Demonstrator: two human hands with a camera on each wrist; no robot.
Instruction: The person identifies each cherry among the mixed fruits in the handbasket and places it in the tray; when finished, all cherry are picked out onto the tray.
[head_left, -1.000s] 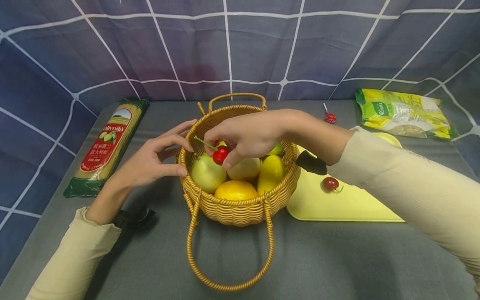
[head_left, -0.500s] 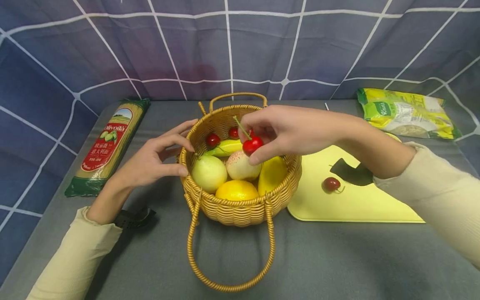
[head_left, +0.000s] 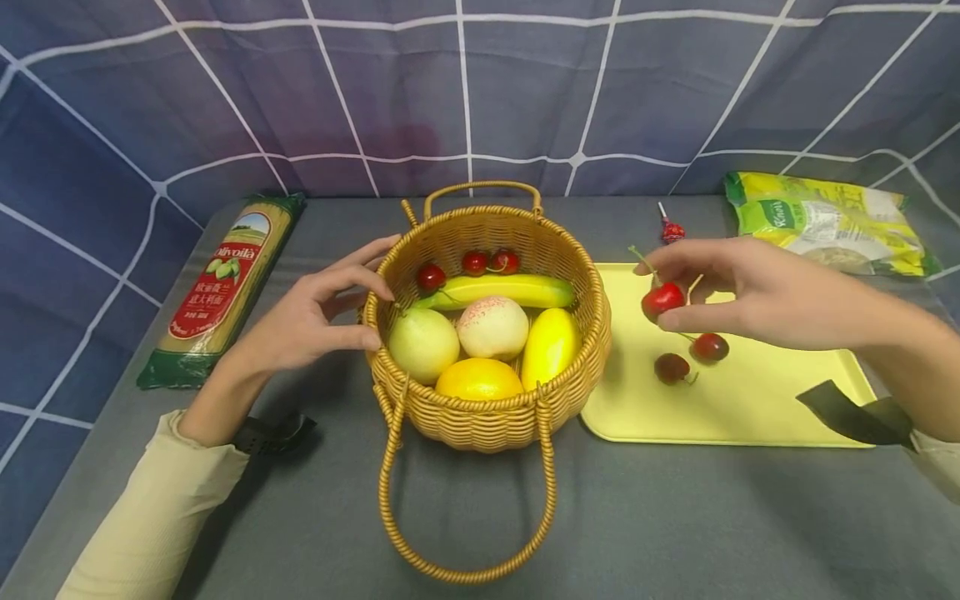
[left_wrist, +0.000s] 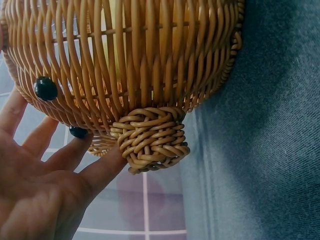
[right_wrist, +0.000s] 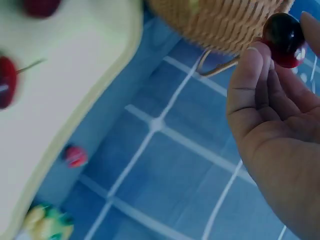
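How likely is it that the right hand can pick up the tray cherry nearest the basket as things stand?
Probably not just yet: the right hand already pinches another cherry. Once freed, it likely could: it hovers over the yellow tray, and nothing lies on the tray cherry nearest the basket.

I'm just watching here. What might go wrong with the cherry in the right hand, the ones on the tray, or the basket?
The held cherry sits at the fingertips of the right hand, so it might slip. The two loose cherries on the yellow tray look round and could roll if bumped. The left hand touches the basket, so a careless push might shift it.
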